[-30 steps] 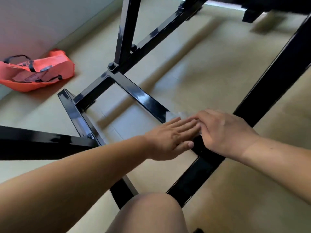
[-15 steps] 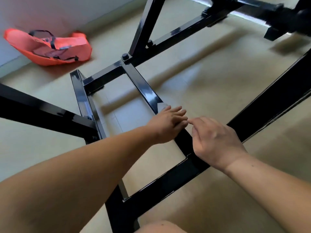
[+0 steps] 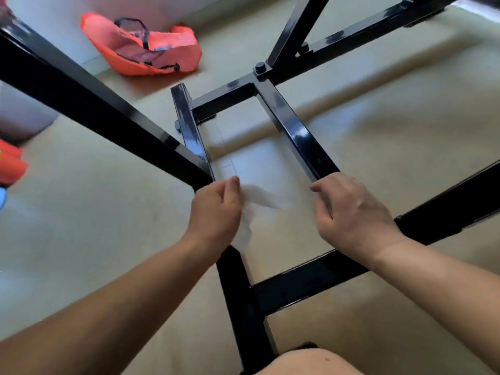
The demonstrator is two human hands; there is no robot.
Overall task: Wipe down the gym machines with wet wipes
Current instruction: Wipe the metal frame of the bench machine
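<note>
A glossy black steel machine frame (image 3: 295, 133) lies low over the beige floor, its bars forming a rectangle. My left hand (image 3: 215, 212) holds a crumpled white wet wipe (image 3: 257, 201) above the frame's left bar, with the wipe hanging out to the right of the fingers. My right hand (image 3: 351, 212) hovers over the near end of the right crossbar, fingers curled, and holds nothing that I can see. The two hands are apart, with bare floor between them.
An orange bag (image 3: 143, 47) with black straps lies on the floor by the wall at the back left. Another orange object (image 3: 9, 163) shows at the left edge. A thick black bar (image 3: 89, 104) slants across the left. My knee (image 3: 311, 361) is at the bottom.
My left hand has lifted the wipe off the crossbar and moved it left toward the left bar. The hands have separated. The view has shifted, bringing the orange bag closer to centre.
</note>
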